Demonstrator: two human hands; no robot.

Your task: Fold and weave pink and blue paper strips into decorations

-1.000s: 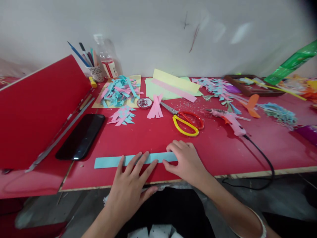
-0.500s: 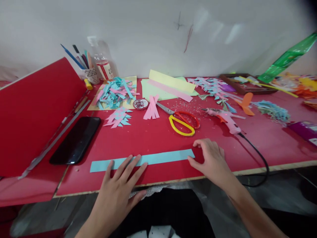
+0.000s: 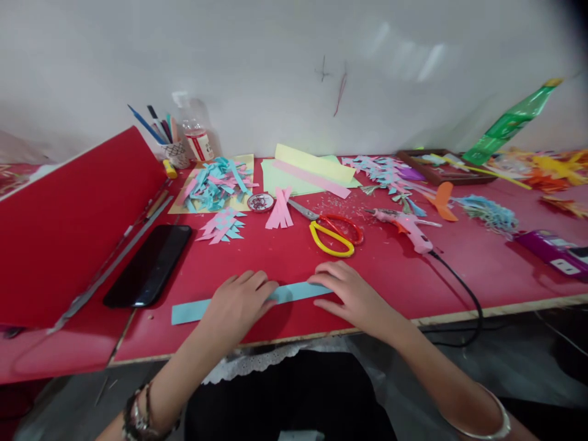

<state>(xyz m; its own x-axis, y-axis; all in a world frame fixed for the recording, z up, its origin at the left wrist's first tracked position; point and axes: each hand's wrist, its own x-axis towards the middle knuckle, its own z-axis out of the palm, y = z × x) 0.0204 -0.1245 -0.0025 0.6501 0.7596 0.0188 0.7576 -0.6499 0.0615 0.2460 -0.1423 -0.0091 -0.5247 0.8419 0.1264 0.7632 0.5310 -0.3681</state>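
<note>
A long light-blue paper strip [image 3: 190, 311] lies flat near the front edge of the red table. My left hand [image 3: 239, 306] rests over its middle, fingers bent and drawn together, with the thumb and forefinger closed about the strip. Over the strip's right end is my right hand [image 3: 351, 300], its thumb and fingers apart at the lower and upper edges of the paper. That end is partly hidden by the hand. Scissors [image 3: 331, 239] with red and yellow handles lie beyond my hands.
A black phone [image 3: 149, 264] lies at left beside a propped red board [image 3: 68, 233]. Behind are cut paper pieces [image 3: 218, 187], pink strips [image 3: 280, 210] and paper sheets [image 3: 316, 168]. A pink glue gun [image 3: 408, 226], its cord over the front edge, and a green bottle [image 3: 509, 125] are at right.
My left hand has gone from spread fingers to bent, gathered ones on the strip. My right hand has moved left, farther over the strip's end. The view has shifted slightly.
</note>
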